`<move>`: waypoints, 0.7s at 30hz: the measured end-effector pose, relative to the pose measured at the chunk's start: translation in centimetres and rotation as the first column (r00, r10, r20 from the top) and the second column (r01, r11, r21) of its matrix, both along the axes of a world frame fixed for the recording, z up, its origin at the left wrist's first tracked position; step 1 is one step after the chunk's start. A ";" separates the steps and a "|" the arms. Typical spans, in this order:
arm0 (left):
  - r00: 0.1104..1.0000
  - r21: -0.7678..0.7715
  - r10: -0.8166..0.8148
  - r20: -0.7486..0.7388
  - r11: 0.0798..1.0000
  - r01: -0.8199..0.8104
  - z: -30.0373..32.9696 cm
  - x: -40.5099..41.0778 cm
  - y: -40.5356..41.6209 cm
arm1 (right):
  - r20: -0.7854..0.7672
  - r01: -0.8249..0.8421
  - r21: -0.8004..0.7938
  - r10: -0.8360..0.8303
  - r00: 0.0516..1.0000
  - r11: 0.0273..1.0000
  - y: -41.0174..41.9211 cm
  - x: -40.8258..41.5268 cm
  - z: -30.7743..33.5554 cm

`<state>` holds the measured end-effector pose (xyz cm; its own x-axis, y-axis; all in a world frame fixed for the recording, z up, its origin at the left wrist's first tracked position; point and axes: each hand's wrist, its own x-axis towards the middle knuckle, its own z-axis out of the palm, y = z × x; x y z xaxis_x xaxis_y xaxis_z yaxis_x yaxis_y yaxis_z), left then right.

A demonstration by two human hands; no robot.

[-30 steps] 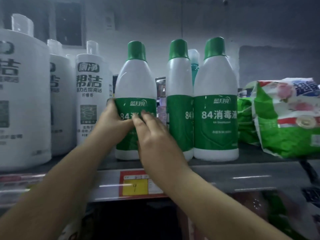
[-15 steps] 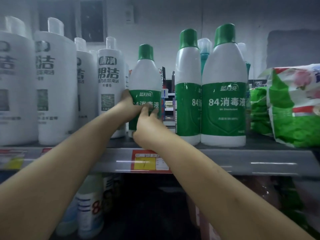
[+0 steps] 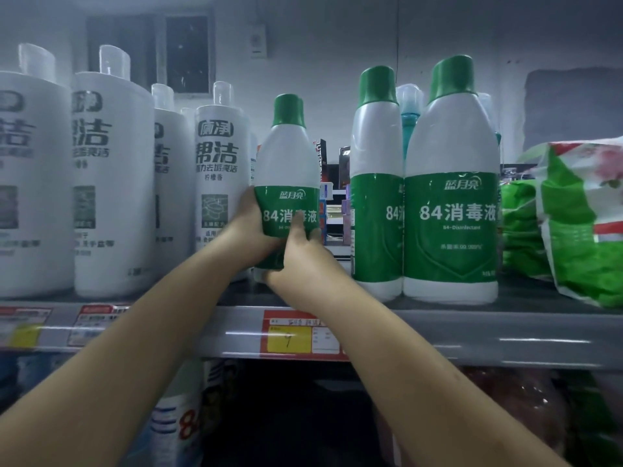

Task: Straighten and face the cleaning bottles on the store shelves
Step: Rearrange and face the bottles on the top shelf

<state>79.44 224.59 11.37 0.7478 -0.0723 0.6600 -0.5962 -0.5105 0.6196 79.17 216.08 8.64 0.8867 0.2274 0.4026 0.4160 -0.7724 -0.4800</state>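
Hands [image 3: 269,244] grip bottle [image 3: 286,183] labelled "84消毒液", label facing out.

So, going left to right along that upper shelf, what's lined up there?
White cleaner bottles → held green-capped disinfectant bottle, gripped by left hand and right hand → two more green-capped bottles → green bag.

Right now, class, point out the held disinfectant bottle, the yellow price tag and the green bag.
held disinfectant bottle [image 3: 290,156]: head view, white shoulder.
yellow price tag [image 3: 288,339]: head view, yellow panel.
green bag [image 3: 586,230]: head view, front face.
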 end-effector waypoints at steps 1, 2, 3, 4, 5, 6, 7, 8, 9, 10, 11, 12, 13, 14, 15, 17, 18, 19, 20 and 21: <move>1.000 0.001 0.011 -0.014 1.000 -0.011 -0.1 0.5 0.2 | 0.003 0.005 -0.002 -0.005 1.000 1.000 -0.1 0.0 0.0; 1.000 -0.001 0.020 -0.023 1.000 -0.020 -0.1 0.6 0.2 | 0.000 0.010 -0.006 -0.010 1.000 1.000 -0.1 0.0 0.0; 0.998 0.000 0.036 -0.044 0.999 -0.036 -0.2 1.1 0.5 | -0.007 0.016 -0.011 -0.016 1.000 1.000 -0.2 0.0 0.1; 0.996 0.004 0.058 -0.068 0.998 -0.058 -0.2 1.3 0.7 | -0.019 0.022 -0.015 -0.022 1.000 1.000 -0.3 0.0 0.2; 0.991 0.015 0.086 -0.099 0.996 -0.085 -0.3 1.9 1.1 | -0.034 0.027 -0.019 -0.028 0.999 0.999 -0.3 0.0 0.3; 0.985 0.036 0.117 -0.130 0.993 -0.113 -0.3 2.1 1.3 | -0.049 0.029 -0.024 -0.031 0.998 0.999 -0.4 0.0 0.4; 0.975 0.073 0.150 -0.162 0.988 -0.140 -0.3 2.4 1.5 | -0.064 0.028 -0.032 -0.030 0.998 0.999 -0.4 0.0 0.4; 0.964 0.128 0.193 -0.181 0.977 -0.171 -0.3 2.5 1.6 | -0.081 0.026 -0.039 -0.029 0.996 0.999 -0.3 0.1 0.5; 0.954 0.184 0.223 -0.200 0.965 -0.187 -0.3 2.6 1.8 | -0.103 0.028 -0.047 -0.032 0.994 0.999 -0.3 0.1 0.6; 0.947 0.222 0.234 -0.220 0.957 -0.185 -0.3 2.4 1.9 | -0.125 0.030 -0.053 -0.036 0.991 0.998 -0.3 0.1 0.7; 0.943 0.243 0.229 -0.241 0.955 -0.170 -0.4 2.4 2.0 | -0.146 0.031 -0.055 -0.039 0.989 0.998 -0.2 0.2 0.8; 0.941 0.266 0.230 -0.250 0.950 -0.161 -0.5 2.2 2.1 | -0.163 0.033 -0.055 -0.041 0.986 0.998 -0.1 0.2 0.9; 0.940 0.284 0.230 -0.252 0.946 -0.156 -0.6 2.0 2.1 | -0.177 0.034 -0.054 -0.043 0.983 0.998 -0.1 0.2 1.0; 0.943 0.290 0.226 -0.244 0.945 -0.152 -0.7 1.8 2.0 | -0.188 0.036 -0.053 -0.045 0.981 0.998 -0.1 0.2 1.0; 0.948 0.285 0.212 -0.237 0.948 -0.141 -0.7 1.7 2.1 | -0.197 0.039 -0.050 -0.048 0.979 0.998 -0.1 0.2 1.0; 0.954 0.265 0.191 -0.230 0.956 -0.127 -0.8 1.5 2.0 | -0.207 0.039 -0.028 -0.044 0.977 0.999 0.0 0.4 1.0; 0.956 0.254 0.185 -0.228 0.959 -0.125 -0.8 1.3 1.9 | -0.214 0.040 -0.011 -0.041 0.976 0.999 0.0 0.4 1.1; 0.958 0.244 0.175 -0.227 0.962 -0.118 -0.8 1.3 1.9 | -0.223 0.041 0.009 -0.038 0.974 0.999 0.0 0.4 1.2; 0.964 0.237 0.167 -0.208 0.965 -0.116 -0.9 1.2 1.6 | -0.236 0.038 0.029 -0.030 0.971 0.999 -0.1 0.3 1.2; 0.969 0.231 0.159 -0.189 0.966 -0.114 -0.9 1.2 1.5 | -0.253 0.028 0.052 -0.014 0.967 0.998 -0.3 0.2 1.3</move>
<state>80.68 226.13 10.46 0.8775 -0.0843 0.4721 -0.3838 -0.7137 0.5859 79.38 215.80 9.92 0.9656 0.1912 0.1761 0.2595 -0.7493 -0.6093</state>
